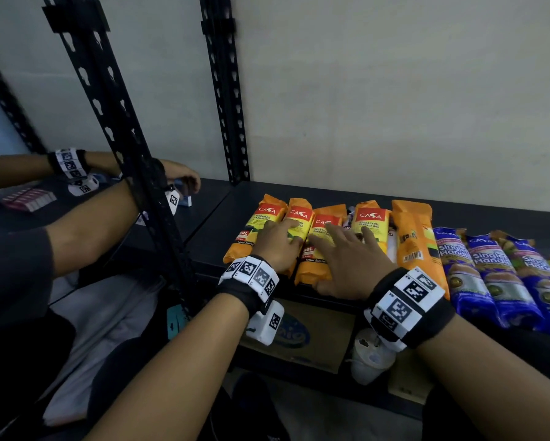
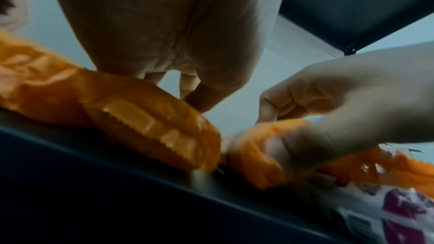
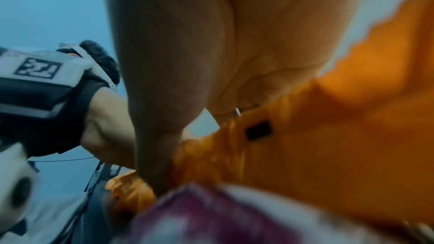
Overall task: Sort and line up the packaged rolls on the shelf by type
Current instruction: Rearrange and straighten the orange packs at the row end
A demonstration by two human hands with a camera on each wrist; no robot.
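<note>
Orange rolls point(image 1: 299, 237): five packs side by side on the dark shelf point(image 1: 477, 211), lying front to back; the fifth point(image 1: 416, 243) lies label-down, barcode showing.
Left hand point(image 1: 278, 246): flat on the second pack, fingers straight, gripping nothing.
Right hand point(image 1: 346, 262): spread over the third and fourth packs, fingers extended; thumb at the third pack's near end. Holds nothing that I can make out.
White roll point(image 1: 391, 246): partly hidden between the fourth and fifth orange packs.
Blue rolls point(image 1: 490, 275): three in a row just right of the orange group.
Second person point(image 1: 184, 178): hands at the neighbouring shelf to the left, beyond the upright point(image 1: 120, 132).
</note>
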